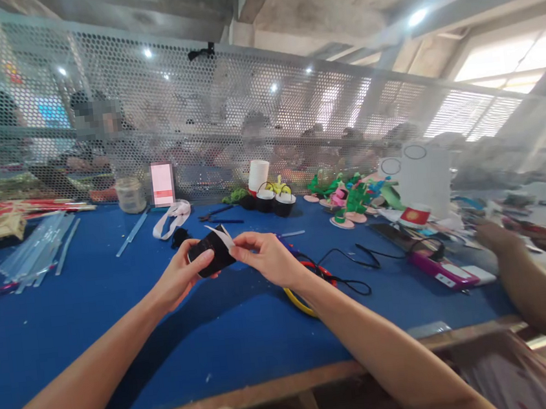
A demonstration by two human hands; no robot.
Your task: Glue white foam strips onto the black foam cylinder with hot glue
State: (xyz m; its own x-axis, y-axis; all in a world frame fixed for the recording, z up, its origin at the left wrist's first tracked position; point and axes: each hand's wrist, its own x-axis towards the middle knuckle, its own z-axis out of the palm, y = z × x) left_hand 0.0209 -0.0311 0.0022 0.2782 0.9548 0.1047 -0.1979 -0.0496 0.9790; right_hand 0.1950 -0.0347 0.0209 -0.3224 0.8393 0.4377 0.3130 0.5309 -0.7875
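My left hand (185, 273) is wrapped round a small black cup (215, 253), held tilted above the blue table. A white strip (224, 235) stands up from the cup's edge, and my right hand (260, 252) pinches it between thumb and fingers. Behind the cup lie a small black piece (179, 238) and a loop of pale ribbon (172, 220). Under my right forearm are a yellow and red ring (301, 302) and a black cord (354, 283).
Clear glue sticks (38, 248) lie at left. Small black buckets (284, 203), pliers (216, 214) and green figures (355, 205) stand or lie toward the mesh screen (292, 111). A purple glue gun (438, 270) is at right, near another person's arm (529, 275).
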